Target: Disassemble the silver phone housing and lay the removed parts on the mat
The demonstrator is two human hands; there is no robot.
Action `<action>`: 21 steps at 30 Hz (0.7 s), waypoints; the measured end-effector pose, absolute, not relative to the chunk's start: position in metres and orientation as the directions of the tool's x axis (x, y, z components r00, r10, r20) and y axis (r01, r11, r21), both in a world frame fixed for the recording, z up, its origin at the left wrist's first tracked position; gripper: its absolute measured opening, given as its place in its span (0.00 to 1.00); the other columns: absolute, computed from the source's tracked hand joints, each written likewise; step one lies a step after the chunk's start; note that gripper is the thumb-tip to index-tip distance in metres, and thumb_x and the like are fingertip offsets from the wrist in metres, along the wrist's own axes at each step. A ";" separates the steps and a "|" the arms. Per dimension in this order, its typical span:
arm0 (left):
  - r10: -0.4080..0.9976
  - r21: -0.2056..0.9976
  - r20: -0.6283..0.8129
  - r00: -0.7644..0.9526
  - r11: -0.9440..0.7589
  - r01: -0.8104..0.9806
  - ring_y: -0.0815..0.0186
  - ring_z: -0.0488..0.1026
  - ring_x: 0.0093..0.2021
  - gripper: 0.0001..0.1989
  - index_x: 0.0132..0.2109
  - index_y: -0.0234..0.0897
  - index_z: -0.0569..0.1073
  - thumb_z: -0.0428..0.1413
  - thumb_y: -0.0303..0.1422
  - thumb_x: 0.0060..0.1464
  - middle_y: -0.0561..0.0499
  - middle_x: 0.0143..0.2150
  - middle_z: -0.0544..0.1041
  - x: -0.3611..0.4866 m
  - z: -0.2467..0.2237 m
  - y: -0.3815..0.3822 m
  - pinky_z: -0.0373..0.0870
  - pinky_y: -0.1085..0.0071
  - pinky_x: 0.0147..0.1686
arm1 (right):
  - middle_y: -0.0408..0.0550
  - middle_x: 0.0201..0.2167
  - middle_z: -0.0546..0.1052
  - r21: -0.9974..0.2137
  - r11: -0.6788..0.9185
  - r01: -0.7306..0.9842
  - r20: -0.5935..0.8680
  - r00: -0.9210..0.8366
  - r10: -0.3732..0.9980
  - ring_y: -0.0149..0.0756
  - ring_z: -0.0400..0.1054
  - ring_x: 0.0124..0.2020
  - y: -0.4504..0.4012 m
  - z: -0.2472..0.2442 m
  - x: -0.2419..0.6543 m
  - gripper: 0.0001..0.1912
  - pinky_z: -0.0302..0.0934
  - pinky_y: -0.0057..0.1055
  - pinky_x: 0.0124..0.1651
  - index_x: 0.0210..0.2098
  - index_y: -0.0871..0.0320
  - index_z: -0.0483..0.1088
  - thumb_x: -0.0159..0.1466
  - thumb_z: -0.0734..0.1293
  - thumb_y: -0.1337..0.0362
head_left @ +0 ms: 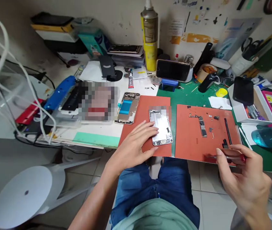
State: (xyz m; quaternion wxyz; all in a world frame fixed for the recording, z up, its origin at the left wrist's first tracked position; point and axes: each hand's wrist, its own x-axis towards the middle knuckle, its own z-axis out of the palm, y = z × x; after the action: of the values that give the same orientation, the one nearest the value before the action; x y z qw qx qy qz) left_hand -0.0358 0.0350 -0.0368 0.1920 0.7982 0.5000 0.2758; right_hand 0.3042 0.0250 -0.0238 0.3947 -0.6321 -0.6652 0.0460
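A silver phone part [161, 129] lies on the left orange mat [128, 137]. My left hand [137, 143] rests at its left side, fingers spread, the fingertips touching its edge. Over the front edge of the right orange mat [186, 140], my right hand [246, 172] is closed on a screwdriver [234, 157] with a red end, its tip pointing left. A narrow circuit board [202, 127], a black strip [227, 131] and several small parts lie on that mat. Another open phone frame with blue strips [127, 108] lies left of the silver part.
A yellow spray can [150, 41] and a propped phone [173, 70] stand at the back. At the right are a white box [253, 110], tweezers [245, 137] and a blue bottle [270, 136]. A white stool [23, 198] stands at the lower left.
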 end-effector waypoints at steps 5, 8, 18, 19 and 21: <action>0.894 0.613 0.247 0.373 -0.443 0.655 0.57 0.66 0.75 0.22 0.67 0.41 0.71 0.59 0.32 0.68 0.46 0.67 0.78 -0.041 -0.040 0.034 0.59 0.42 0.78 | 0.46 0.39 0.84 -0.759 0.263 0.595 0.428 0.152 0.891 0.39 0.82 0.36 0.025 -0.002 0.267 0.25 0.77 0.33 0.37 0.57 0.54 0.71 0.64 0.80 0.61; 0.890 0.610 0.272 0.366 -0.454 0.649 0.57 0.69 0.73 0.22 0.67 0.41 0.71 0.59 0.32 0.68 0.46 0.67 0.79 -0.042 -0.043 0.034 0.60 0.42 0.77 | 0.47 0.44 0.84 -0.787 0.377 0.489 0.447 0.029 0.894 0.40 0.83 0.43 0.027 0.001 0.241 0.26 0.79 0.35 0.43 0.59 0.53 0.69 0.65 0.78 0.67; 0.875 0.595 0.326 0.359 -0.485 0.641 0.58 0.74 0.68 0.17 0.64 0.39 0.73 0.56 0.32 0.71 0.45 0.63 0.81 -0.040 -0.046 0.034 0.63 0.46 0.76 | 0.44 0.42 0.83 -0.679 0.468 0.565 0.424 -0.218 0.879 0.38 0.82 0.39 0.046 -0.004 0.209 0.21 0.81 0.37 0.43 0.57 0.52 0.68 0.68 0.74 0.69; 0.873 0.592 0.330 0.359 -0.488 0.641 0.58 0.75 0.68 0.17 0.64 0.38 0.73 0.56 0.32 0.71 0.45 0.63 0.81 -0.040 -0.046 0.035 0.63 0.46 0.77 | 0.44 0.43 0.83 -0.675 0.477 0.563 0.428 -0.228 0.875 0.37 0.82 0.40 0.047 -0.005 0.208 0.21 0.80 0.36 0.42 0.57 0.52 0.68 0.68 0.74 0.69; 0.871 0.591 0.336 0.359 -0.492 0.640 0.58 0.75 0.68 0.17 0.64 0.38 0.73 0.56 0.31 0.70 0.45 0.63 0.81 -0.040 -0.046 0.034 0.63 0.46 0.76 | 0.45 0.43 0.83 -0.665 0.491 0.563 0.435 -0.242 0.867 0.37 0.81 0.41 0.049 -0.007 0.207 0.21 0.80 0.36 0.42 0.57 0.52 0.68 0.68 0.74 0.69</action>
State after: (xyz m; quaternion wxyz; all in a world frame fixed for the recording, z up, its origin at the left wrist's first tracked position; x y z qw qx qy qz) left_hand -0.0401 0.0345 -0.0462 0.1830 0.8038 0.4698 0.3158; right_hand 0.2070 0.0487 -0.0065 0.4004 -0.4674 -0.7649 0.1902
